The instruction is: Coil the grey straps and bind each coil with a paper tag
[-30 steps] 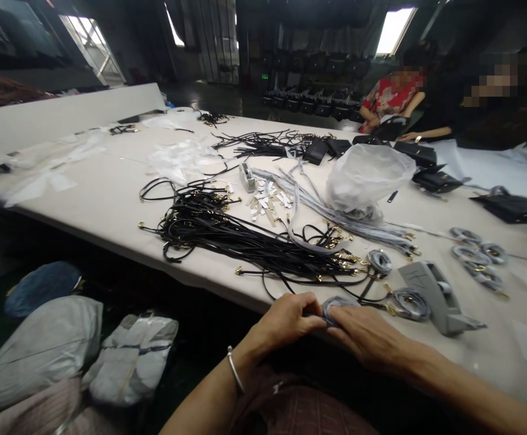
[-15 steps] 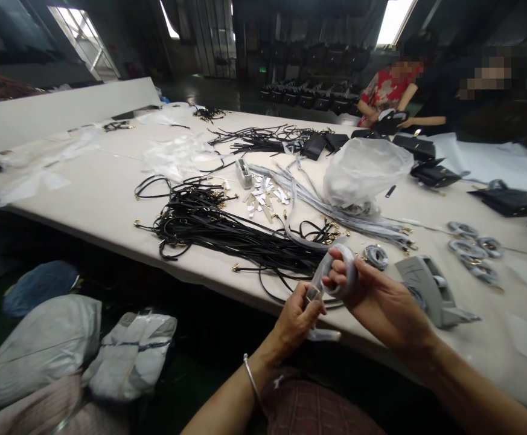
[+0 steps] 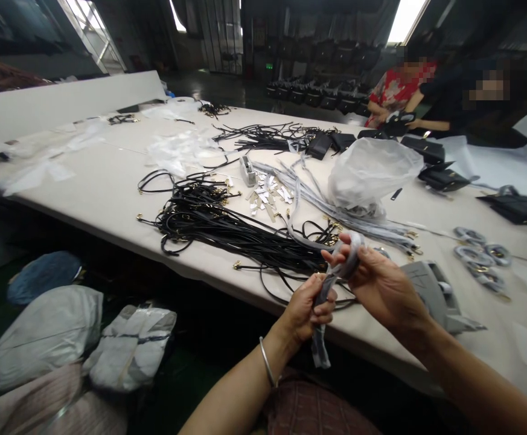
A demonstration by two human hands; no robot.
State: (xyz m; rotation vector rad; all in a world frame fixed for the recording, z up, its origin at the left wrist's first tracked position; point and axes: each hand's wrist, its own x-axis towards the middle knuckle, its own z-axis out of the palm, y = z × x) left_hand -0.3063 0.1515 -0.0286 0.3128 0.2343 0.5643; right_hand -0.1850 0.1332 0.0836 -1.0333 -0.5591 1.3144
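Note:
A plastic-wrapped bag strap (image 3: 321, 349) is held between my hands above the table's front edge. My right hand (image 3: 381, 281) grips the strap's coiled part, which loops round its fingers. The left hand (image 3: 309, 307) is closed on the strap just below the coil, and a loose end hangs under the fist. Behind my hands lies a long heap of black straps (image 3: 240, 235) with gold clasps. More wrapped straps (image 3: 349, 219) stretch across the table behind that heap. A grey tape dispenser (image 3: 430, 293) stands right of my right hand, partly covered by it.
Coiled wrapped straps (image 3: 474, 257) lie at the right. A clear plastic bag (image 3: 372, 172), paper slips (image 3: 270, 196) and a smaller dispenser (image 3: 247, 171) are mid-table. Black bags (image 3: 514, 208) line the far right side, where two people handle one. Wrapped bundles (image 3: 130, 347) lie low at left.
My left hand has shifted along the strap, and its loose end now hangs down lower. The coil on my right hand is tilted differently. The view has moved slightly.

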